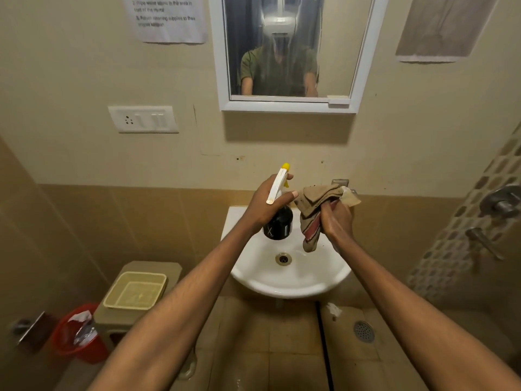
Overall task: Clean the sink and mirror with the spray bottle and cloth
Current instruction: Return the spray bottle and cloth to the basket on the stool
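Note:
My left hand [266,203] grips a black spray bottle [278,222] with a white trigger head and yellow nozzle, held upright above the back of the white sink [290,283]. My right hand [337,220] holds a crumpled brown cloth [314,214] with a reddish stripe; its tail hangs over the basin. The drain [283,258] shows in the bowl. The tap is mostly hidden behind the cloth. A white-framed mirror [287,52] hangs on the wall above, streaked with drips.
A beige stool [132,314] carrying a yellow tub [135,290] stands left of the sink, with a red bucket [76,337] beside it. A switch plate [143,119] sits on the left wall. Shower valves [499,204] are at right, a floor drain [364,331] below.

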The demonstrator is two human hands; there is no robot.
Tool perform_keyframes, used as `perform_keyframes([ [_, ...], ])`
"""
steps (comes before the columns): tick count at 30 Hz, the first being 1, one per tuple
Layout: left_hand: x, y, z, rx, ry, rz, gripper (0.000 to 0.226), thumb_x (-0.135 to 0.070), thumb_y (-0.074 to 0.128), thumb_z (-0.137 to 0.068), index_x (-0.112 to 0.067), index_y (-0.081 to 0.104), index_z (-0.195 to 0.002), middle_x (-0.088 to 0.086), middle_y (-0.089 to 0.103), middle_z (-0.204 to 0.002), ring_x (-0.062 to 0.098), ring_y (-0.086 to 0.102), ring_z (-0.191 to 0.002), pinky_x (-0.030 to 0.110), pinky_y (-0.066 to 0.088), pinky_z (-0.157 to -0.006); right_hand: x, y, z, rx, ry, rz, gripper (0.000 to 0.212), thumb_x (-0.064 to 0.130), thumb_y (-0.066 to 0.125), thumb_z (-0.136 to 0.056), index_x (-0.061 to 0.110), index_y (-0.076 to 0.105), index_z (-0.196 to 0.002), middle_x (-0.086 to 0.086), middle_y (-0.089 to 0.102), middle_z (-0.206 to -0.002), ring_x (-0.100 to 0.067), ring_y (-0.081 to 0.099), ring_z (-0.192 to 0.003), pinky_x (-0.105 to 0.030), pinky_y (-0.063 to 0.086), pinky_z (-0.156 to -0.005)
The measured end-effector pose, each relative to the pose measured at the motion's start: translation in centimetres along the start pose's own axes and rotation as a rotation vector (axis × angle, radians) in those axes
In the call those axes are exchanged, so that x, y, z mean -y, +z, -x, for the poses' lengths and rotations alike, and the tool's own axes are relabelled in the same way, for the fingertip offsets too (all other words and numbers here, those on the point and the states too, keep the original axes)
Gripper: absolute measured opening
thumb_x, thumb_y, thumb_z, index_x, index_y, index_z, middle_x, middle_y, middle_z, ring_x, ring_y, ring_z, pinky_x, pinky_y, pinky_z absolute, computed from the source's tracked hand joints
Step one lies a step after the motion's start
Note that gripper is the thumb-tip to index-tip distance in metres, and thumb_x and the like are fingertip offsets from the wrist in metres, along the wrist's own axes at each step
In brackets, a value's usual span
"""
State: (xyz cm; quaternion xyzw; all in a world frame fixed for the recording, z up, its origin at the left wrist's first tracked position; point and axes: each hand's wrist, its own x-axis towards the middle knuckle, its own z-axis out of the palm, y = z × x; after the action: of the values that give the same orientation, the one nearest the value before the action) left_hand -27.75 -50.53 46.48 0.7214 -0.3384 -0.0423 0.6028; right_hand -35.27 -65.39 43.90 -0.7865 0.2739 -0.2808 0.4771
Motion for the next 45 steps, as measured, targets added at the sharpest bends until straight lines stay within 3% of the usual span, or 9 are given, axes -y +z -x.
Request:
perform_keyframes([
  [11,1.6,-0.8,0.1,-0.033,-0.019,0.014,0.038,-0.024,0.067,-0.088,-0.023,0.056,-0.124,-0.005,0.06,-0.126,0.013,0.055,-0.115,0.028,0.043,-0.093,-0.5,1.8,-0.9,-0.046,0.0,-0.129,0.021,0.032,0.047,-0.092,0.016,0.059,-0.1,-0.003,0.065,-0.096,-0.022,0.059,-0.091,-0.037,0.048,-0.085],
  [16,2.0,-3.4,0.9,-0.094,-0.041,0.01,0.038,-0.024,0.066,-0.089,-0.031,0.053,-0.123,-0.006,0.06,-0.127,0.011,0.056,-0.113,0.03,0.044,-0.095,1.7,4.4,-0.3,0.013,-0.116,-0.17,0.008,0.023,0.058,-0.089,0.02,0.055,-0.096,0.007,0.061,-0.086,-0.014,0.057,-0.083,-0.029,0.046,-0.075],
  [22,3.8,-9.9,3.2,-0.19,-0.07,-0.03,0.041,-0.025,0.066,-0.089,-0.021,0.053,-0.127,-0.007,0.06,-0.126,-0.009,0.058,-0.102,0.014,0.045,-0.089,5.3,10.9,1.9,0.085,-0.209,-0.198,0.004,0.014,0.058,-0.083,0.015,0.054,-0.085,0.006,0.058,-0.072,-0.01,0.051,-0.065,-0.018,0.04,-0.059],
  [26,5.9,-15.5,4.5,-0.263,-0.126,-0.048,0.038,-0.024,0.068,-0.088,-0.023,0.057,-0.124,-0.011,0.062,-0.117,0.003,0.061,-0.103,0.027,0.049,-0.091,7.4,16.3,3.2,0.13,-0.25,-0.224,0.003,0.013,0.058,-0.084,0.015,0.058,-0.087,0.004,0.062,-0.076,-0.014,0.055,-0.07,-0.027,0.043,-0.065],
  [29,7.5,-20.2,5.4,-0.297,-0.162,-0.076,0.039,-0.024,0.068,-0.088,-0.022,0.057,-0.126,-0.013,0.062,-0.114,-0.007,0.057,-0.101,0.02,0.045,-0.087,8.7,21.0,4.0,0.181,-0.253,-0.218,0.004,0.014,0.057,-0.088,0.016,0.059,-0.091,0.004,0.063,-0.082,-0.016,0.056,-0.076,-0.026,0.042,-0.068],
  [35,11.6,-27.8,7.1,-0.341,-0.226,-0.112,0.042,-0.031,0.069,-0.086,-0.027,0.059,-0.127,-0.009,0.064,-0.121,0.008,0.058,-0.11,0.022,0.044,-0.09,10.4,29.6,5.6,0.245,-0.246,-0.202,0.005,0.014,0.057,-0.09,0.015,0.059,-0.094,0.001,0.062,-0.091,-0.015,0.054,-0.083,-0.025,0.038,-0.071],
  [37,13.2,-29.6,7.4,-0.357,-0.273,-0.116,0.037,-0.032,0.07,-0.086,-0.024,0.062,-0.121,-0.017,0.067,-0.101,0.001,0.06,-0.093,0.02,0.045,-0.079,10.4,32.3,6.0,0.285,-0.225,-0.177,0.01,0.017,0.058,-0.09,0.014,0.061,-0.099,0.003,0.063,-0.095,-0.015,0.056,-0.086,-0.026,0.041,-0.073],
  [40,15.9,-32.1,7.8,-0.412,-0.343,-0.109,0.011,-0.024,0.071,-0.086,-0.017,0.064,-0.091,-0.021,0.053,-0.057,-0.004,0.046,-0.056,0.013,0.036,-0.057,10.0,37.0,6.5,0.357,-0.158,-0.13,0.018,0.028,0.06,-0.087,0.014,0.065,-0.097,-0.002,0.066,-0.093,-0.021,0.06,-0.086,-0.034,0.049,-0.075],
  [45,19.7,-35.3,8.6,-0.464,-0.419,-0.123,0.03,-0.022,0.075,-0.083,-0.036,0.055,-0.065,-0.015,0.05,-0.054,0.0,0.045,-0.052,0.019,0.036,-0.055,9.5,43.0,7.5,0.426,-0.093,-0.104,0.016,0.02,0.066,-0.083,0.017,0.055,-0.072,0.006,0.051,-0.063,-0.01,0.046,-0.058,-0.023,0.035,-0.053],
])
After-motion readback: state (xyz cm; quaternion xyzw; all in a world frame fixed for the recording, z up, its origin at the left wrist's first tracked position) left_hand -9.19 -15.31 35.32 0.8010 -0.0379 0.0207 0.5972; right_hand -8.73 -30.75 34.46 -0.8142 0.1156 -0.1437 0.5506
